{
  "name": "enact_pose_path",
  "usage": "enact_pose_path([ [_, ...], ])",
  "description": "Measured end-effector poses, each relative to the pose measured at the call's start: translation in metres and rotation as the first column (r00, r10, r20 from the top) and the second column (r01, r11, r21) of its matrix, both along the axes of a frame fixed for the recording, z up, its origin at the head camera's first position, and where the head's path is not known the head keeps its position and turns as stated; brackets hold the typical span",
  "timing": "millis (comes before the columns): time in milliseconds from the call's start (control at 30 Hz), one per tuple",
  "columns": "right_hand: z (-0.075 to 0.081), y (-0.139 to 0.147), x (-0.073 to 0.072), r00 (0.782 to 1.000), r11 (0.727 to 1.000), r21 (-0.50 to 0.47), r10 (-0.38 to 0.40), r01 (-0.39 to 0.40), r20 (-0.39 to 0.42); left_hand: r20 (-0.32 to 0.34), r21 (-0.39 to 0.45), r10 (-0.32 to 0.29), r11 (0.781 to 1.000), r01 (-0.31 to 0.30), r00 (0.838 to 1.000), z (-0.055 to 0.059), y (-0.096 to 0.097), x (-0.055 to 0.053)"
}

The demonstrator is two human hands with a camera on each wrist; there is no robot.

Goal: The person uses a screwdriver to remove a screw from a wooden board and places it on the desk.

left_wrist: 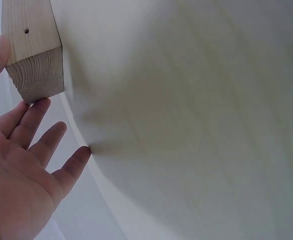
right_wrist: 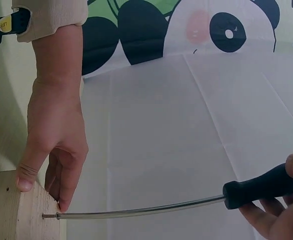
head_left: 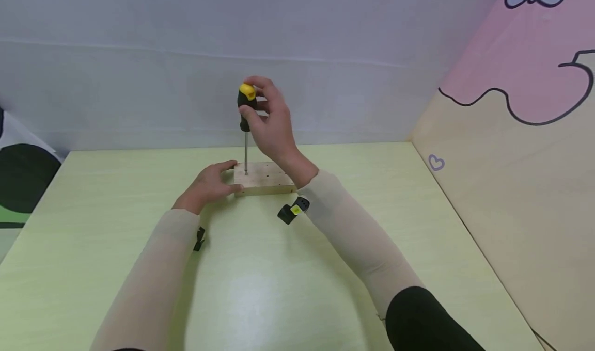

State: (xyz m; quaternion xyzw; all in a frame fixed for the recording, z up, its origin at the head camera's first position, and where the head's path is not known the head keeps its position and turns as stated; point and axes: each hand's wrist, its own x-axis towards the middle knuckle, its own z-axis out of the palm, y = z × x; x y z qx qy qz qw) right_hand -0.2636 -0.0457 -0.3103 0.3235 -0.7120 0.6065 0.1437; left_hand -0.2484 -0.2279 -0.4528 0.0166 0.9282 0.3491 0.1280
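Observation:
My right hand point(head_left: 275, 126) grips a screwdriver point(head_left: 245, 121) by its black handle with a yellow end. The tool stands upright over a pale wooden block point(head_left: 267, 190), its long metal shaft pointing down. In the right wrist view the tip meets the head of a small screw point(right_wrist: 49, 216), which sticks up from the block's top face. My left hand point(head_left: 210, 183) holds the left end of the block between thumb and fingers. Seen from the left wrist, the end grain of the block point(left_wrist: 39, 75) faces me and the ring and little fingers are spread off it.
The block lies near the back of a pale yellow-green table point(head_left: 241, 278). A white sheet wall point(head_left: 139, 93) rises behind it. To the right stands a pink and beige decorated panel point(head_left: 506, 175). Small dark holes dot the block's top.

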Motion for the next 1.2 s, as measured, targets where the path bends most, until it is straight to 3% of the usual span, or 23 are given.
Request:
enact_pose_path([
  [500, -0.006, -0.004, -0.004, 0.997, 0.998, -0.010, 0.063, -0.064, -0.043, -0.022, 0.010, 0.002, 1.000, -0.002, 1.000, -0.003, -0.002, -0.003],
  [867, -0.007, -0.003, -0.011, 0.996, 0.999, 0.048, 0.007, -0.002, -0.094, -0.027, 0.005, -0.002, 1.000, 0.002, 1.000, -0.004, -0.004, -0.003],
  [1200, -0.005, -0.005, -0.011, 0.998, 0.998, 0.031, 0.058, -0.057, -0.029, -0.021, 0.069, -0.008, 0.998, 0.009, 1.000, -0.005, -0.005, -0.001],
])
